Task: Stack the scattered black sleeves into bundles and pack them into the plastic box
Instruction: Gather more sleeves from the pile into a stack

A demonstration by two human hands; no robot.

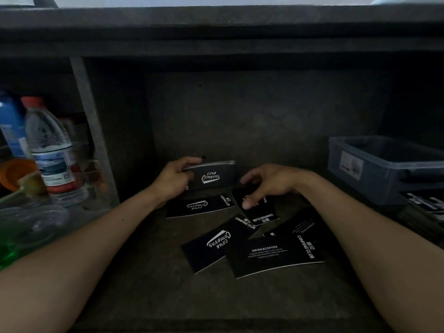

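Note:
My left hand (174, 180) grips a bundle of black sleeves (212, 175) held on edge above the dark shelf floor, its white "Camping Club" print facing me. Just right of the bundle, my right hand (264, 183) hovers with fingers curled over a loose sleeve (260, 212), thumb touching it. Several more black sleeves lie flat and scattered in front: one (199, 206) under the bundle, one (217, 246) in the middle, a larger one (276, 254) at the right. The grey plastic box (374, 169) stands at the right, open.
Water bottles (49, 150) and an orange lid (14, 173) crowd the left side behind a metal post (92, 131). A green object (9, 255) sits at the lower left. More printed black stock (425, 203) lies in front of the box. A low shelf overhangs above.

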